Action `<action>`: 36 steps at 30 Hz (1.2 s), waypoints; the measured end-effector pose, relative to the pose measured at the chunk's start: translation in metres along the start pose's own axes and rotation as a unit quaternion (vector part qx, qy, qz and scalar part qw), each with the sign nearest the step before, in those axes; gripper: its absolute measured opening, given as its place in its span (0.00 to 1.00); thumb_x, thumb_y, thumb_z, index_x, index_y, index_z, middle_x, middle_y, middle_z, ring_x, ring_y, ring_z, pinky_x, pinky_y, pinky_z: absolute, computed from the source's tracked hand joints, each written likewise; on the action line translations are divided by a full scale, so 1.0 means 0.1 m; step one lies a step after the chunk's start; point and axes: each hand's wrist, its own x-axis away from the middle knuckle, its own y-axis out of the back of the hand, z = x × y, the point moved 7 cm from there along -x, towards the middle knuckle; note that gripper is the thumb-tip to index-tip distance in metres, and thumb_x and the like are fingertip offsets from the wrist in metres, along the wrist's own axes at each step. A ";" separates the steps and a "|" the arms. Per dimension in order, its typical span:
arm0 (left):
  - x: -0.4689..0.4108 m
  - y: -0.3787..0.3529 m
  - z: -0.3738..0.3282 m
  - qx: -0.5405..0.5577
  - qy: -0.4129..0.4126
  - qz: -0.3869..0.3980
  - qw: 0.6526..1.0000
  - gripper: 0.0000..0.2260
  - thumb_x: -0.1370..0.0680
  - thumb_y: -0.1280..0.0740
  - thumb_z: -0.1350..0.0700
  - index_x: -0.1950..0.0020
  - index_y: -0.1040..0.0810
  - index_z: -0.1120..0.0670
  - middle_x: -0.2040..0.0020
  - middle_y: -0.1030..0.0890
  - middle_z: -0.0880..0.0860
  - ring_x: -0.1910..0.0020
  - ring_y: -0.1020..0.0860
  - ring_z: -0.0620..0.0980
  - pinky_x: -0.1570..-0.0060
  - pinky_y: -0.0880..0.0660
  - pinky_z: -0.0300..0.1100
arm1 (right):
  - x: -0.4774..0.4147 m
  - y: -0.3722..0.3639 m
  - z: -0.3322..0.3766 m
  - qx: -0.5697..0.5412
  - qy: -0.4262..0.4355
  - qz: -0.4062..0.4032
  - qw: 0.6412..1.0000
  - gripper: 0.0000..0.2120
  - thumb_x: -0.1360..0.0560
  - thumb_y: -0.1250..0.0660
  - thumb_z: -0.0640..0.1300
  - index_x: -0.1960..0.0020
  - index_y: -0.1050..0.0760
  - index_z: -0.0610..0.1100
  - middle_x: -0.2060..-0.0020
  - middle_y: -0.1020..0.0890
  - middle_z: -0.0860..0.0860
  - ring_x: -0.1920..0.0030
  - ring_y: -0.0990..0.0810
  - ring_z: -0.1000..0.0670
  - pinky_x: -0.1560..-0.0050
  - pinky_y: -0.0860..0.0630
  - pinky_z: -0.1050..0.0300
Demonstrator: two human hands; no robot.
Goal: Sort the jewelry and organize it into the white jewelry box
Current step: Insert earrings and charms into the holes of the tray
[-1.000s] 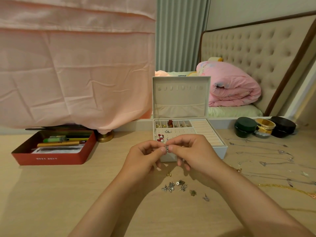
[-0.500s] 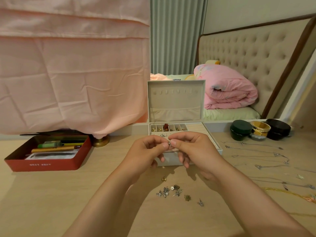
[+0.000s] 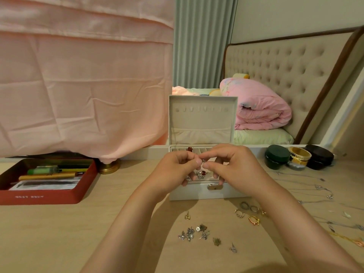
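Both hands up over the open white jewelry box point(image 3: 197, 193), fingertips meeting at centre. Left hand point(image 3: 177, 170) and right hand point(image 3: 236, 170) each pinching the same tiny silver earring point(image 3: 203, 160) between thumb and forefinger, other fingers loosely curled. Too small to tell post from backing, or which way its long axis runs. Pinch sits just above the box's front earring panel, so probably a move straight down, no sideways reach. Neither hand clearly nearer.

Box lid upright, hooks inside it bare, pocket below them. Back row of small compartments with one dark red piece point(image 3: 189, 149); other bits too small to name. Front panel holding a few studs point(image 3: 202, 172), silver and red. Right part of box hidden behind right hand.

Unsorted on desk point(image 3: 59, 233): cluster of loose earrings point(image 3: 194, 233) in front of box, rings point(image 3: 250, 210) to their right, thin necklaces point(image 3: 315, 188) laid out further right. Red tin point(image 3: 47, 198) with pens at left. Three round jars point(image 3: 299, 155) at back right.

Likely step: seating this earring in the panel. Sorting looks well short of done.
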 end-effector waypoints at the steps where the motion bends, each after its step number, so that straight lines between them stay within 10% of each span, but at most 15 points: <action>1: -0.01 0.02 0.01 0.004 0.003 -0.005 1.000 0.06 0.19 0.33 0.57 0.55 0.19 0.56 0.61 0.20 0.51 0.67 0.23 0.46 0.70 0.30 0.38 | -0.03 -0.01 0.02 0.010 0.008 0.003 1.000 0.12 0.27 0.25 0.35 0.47 0.13 0.48 0.59 0.16 0.53 0.69 0.20 0.47 0.70 0.18 0.46; 9: -0.16 0.37 -0.02 -0.121 -0.068 -0.140 0.980 0.03 0.21 0.30 0.56 0.51 0.18 0.49 0.60 0.19 0.44 0.66 0.24 0.38 0.66 0.26 0.34 | -0.39 -0.04 -0.17 0.117 0.005 -0.021 0.993 0.09 0.25 0.25 0.43 0.47 0.14 0.53 0.64 0.17 0.62 0.69 0.23 0.61 0.61 0.27 0.67; 16: -0.19 0.38 0.10 -0.341 -0.111 -0.114 0.927 0.09 0.23 0.32 0.53 0.45 0.18 0.44 0.44 0.23 0.43 0.39 0.29 0.45 0.40 0.36 0.37 | -0.46 -0.21 -0.36 0.352 -0.014 0.040 0.935 0.08 0.24 0.28 0.53 0.46 0.16 0.59 0.49 0.18 0.62 0.50 0.23 0.58 0.52 0.30 0.58; 36: -0.25 0.24 0.27 -0.417 -0.104 -0.055 0.901 0.12 0.23 0.36 0.51 0.43 0.18 0.43 0.39 0.23 0.44 0.39 0.32 0.46 0.35 0.31 0.47 | -0.49 -0.27 -0.38 0.431 0.014 0.086 0.898 0.10 0.21 0.32 0.51 0.41 0.17 0.58 0.46 0.18 0.57 0.44 0.22 0.52 0.52 0.28 0.56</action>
